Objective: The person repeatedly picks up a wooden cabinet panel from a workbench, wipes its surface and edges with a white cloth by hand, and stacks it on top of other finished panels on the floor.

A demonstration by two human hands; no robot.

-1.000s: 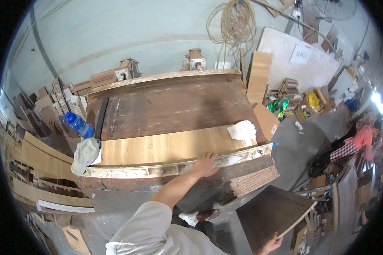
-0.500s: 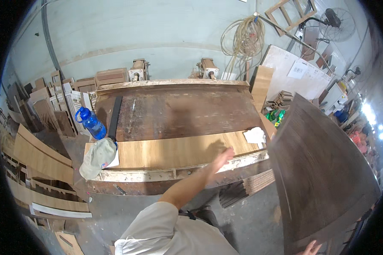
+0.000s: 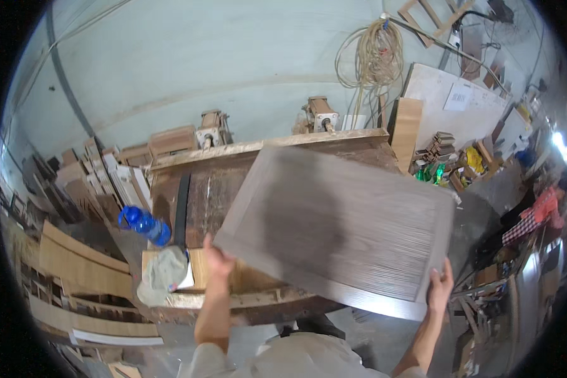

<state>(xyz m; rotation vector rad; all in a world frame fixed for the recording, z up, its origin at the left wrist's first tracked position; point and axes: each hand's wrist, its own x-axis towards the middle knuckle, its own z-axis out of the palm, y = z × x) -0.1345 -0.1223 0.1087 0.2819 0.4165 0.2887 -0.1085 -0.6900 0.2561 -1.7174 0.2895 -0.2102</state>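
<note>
A grey-brown cabinet door panel (image 3: 372, 220) with a raised frame and streaked grain is held tilted above the workbench (image 3: 211, 205). My left hand (image 3: 218, 257) grips its near left corner, thumb on the edge and the other fingers partly hidden. My right hand (image 3: 440, 286) is wrapped round the right edge near the front corner. Beneath the panel, a light wood board (image 3: 198, 268) lies along the front of the bench, mostly covered from view.
A blue water bottle (image 3: 146, 225), a pale cap (image 3: 164, 274) and a dark bar (image 3: 182, 211) sit at the bench's left. Two clamp cylinders (image 3: 213, 130) stand at the back. Boards (image 3: 82, 255) are stacked left. At far right is a person in red (image 3: 545, 208).
The panel has swung from upright at my right to over the bench, its face now toward me. My left hand has taken hold of its left corner. The view has shifted slightly.
</note>
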